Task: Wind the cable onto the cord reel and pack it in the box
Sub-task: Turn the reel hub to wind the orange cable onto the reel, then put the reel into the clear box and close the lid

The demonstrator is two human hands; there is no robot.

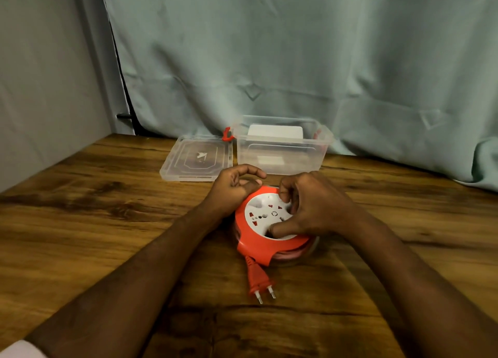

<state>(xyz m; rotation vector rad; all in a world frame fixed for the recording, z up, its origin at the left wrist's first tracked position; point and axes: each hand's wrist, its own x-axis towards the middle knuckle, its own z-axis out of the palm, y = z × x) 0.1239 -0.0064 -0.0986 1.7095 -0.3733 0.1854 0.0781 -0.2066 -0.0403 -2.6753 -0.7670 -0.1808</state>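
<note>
Table (80,223): dark wood-grain top; the grip sits in the middle of it.
Box (280,155): clear plastic with red latches, open-topped and upright, straight beyond the gripping hands and apart from them.
Lid (196,166): clear, lying flat just beside the box, beyond and to the left of the grip.
Cord reel (250,239): orange housing with a white socket disc (266,212), flat on the table under both hands.
Right hand (318,209): thumb (275,229) is pushed into a recess at the near edge of the disc. The fingers curl down onto its far side, so the disc is pinched between them.
Left hand (234,190): cupped against the reel's far-left rim with its fingers curled. Whether they actually close on the rim is hidden, so I cannot tell.
Cable (285,255): red turns show packed under the housing, below the grip. Only a short stub leaves at the near-left corner.
Plug (260,282): orange, two pins, lying loose on the table on the near side of the grip.
Step in hand: probably the last turns of winding.
Next move: turn the disc while the housing is braced until the plug seats. Then lift the reel, keep it level, and carry it forward into the open box. The lid goes on afterwards.
</note>
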